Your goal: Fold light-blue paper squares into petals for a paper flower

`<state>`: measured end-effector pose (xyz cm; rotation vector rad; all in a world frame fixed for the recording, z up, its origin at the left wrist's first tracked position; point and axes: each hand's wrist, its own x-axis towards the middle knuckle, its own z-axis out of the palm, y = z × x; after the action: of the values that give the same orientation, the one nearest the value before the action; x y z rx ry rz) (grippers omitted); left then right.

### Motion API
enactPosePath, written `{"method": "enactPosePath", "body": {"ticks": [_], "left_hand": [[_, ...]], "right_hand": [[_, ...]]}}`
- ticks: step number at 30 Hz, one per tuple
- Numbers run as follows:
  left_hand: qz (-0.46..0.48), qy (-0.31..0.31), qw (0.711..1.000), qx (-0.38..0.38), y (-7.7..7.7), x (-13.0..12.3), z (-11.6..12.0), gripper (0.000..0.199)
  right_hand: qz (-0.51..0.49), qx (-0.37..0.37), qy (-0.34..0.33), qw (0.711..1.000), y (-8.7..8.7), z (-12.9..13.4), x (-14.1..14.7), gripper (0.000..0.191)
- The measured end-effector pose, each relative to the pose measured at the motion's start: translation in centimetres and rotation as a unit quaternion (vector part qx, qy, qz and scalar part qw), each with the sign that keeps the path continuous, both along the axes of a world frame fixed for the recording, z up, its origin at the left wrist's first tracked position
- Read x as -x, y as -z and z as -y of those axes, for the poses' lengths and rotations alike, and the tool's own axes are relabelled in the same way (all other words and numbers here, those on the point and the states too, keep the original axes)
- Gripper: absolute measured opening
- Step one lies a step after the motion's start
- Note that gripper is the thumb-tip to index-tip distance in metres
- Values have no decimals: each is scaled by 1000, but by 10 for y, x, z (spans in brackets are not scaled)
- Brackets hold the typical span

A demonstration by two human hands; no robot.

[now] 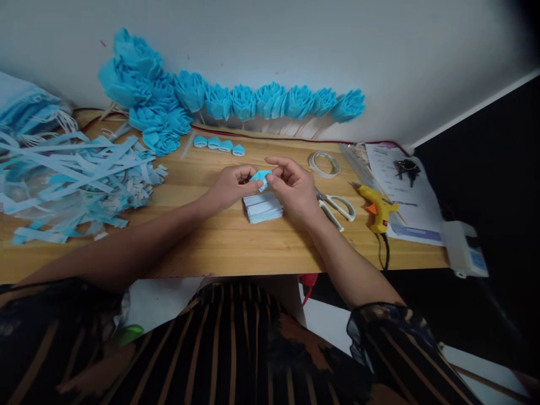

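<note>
Both hands, left (232, 185) and right (295, 185), are pinching the blue piece (261, 178) between them. Just below that grip lies the stack (262, 208); the scissors (337, 206) sit beside the right hand.

You are at a small craft work spot, at a wooden table (202, 247) against a plain wall (270, 34); a yellow glue gun (381, 211), scissors (337, 208), a roll of tape (324, 164), blue handmade flowers (243, 102) and heaped offcut strips (76, 174) show you that.
</note>
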<state>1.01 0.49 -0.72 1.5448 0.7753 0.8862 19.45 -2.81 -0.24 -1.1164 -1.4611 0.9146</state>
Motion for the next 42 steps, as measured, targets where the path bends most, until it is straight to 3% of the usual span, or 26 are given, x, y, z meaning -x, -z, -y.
{"method": "enactPosePath", "body": {"ticks": [11,16,21,26,31,42], "left_hand": [[8,4,1000,19,1,0,-2,21],[-12,-24,1000,12,-2,0,-2,20],[-6,-55,998,-2,-5,1,-3,22],[1,-52,999,-9,-3,0,-4,22],[1,-52,999,-14,-3,0,-3,18],[-6,-66,997,-39,2,-2,-2,13]], "right_hand": [[-22,3,-20,1000,5,-4,-5,40],[35,-30,18,999,2,-1,-7,32],[213,-182,72,957,-9,5,-4,12],[344,-227,67,909,-10,5,-3,15],[368,-243,68,895,-7,4,-4,15],[361,-261,46,894,-6,3,-5,14]]}}
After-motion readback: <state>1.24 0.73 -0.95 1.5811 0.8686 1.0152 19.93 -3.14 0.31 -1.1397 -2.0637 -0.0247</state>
